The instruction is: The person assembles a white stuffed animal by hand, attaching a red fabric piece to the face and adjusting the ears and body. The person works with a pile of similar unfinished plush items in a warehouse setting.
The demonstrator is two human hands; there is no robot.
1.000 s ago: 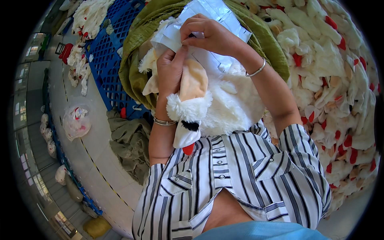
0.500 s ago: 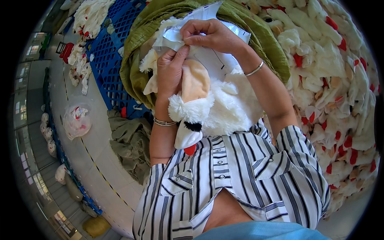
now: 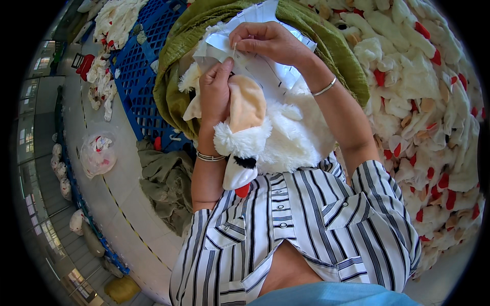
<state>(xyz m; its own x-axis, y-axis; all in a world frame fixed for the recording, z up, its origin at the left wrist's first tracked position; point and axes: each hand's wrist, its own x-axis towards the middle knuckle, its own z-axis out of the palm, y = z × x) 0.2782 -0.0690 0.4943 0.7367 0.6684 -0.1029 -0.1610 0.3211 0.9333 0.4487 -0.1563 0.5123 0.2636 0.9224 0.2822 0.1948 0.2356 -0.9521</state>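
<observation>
A white fluffy plush toy (image 3: 293, 135) lies limp across my lap, with beige ears, a black patch and a red tongue at its near end. My left hand (image 3: 215, 87) is closed on the toy beside a beige ear (image 3: 247, 104), its thumb pressed against the fingers. Above it my right hand (image 3: 268, 43) pinches a small, thin, pale piece between thumb and fingertip, too small to name. Under and behind both hands lies a glossy white printed sheet (image 3: 260, 14), partly hidden by my right hand.
An olive-green sack (image 3: 171, 97) surrounds the sheet and toy. Heaped white and red plush pieces (image 3: 418, 117) fill the right side. To the left are a blue plastic pallet (image 3: 145, 76), a crumpled grey-green cloth (image 3: 166, 178) and a clear plastic bag (image 3: 99, 155) on the floor.
My hands have drawn slightly apart, and the thin pale piece now shows between them. The white sheet has shifted a little to the left.
</observation>
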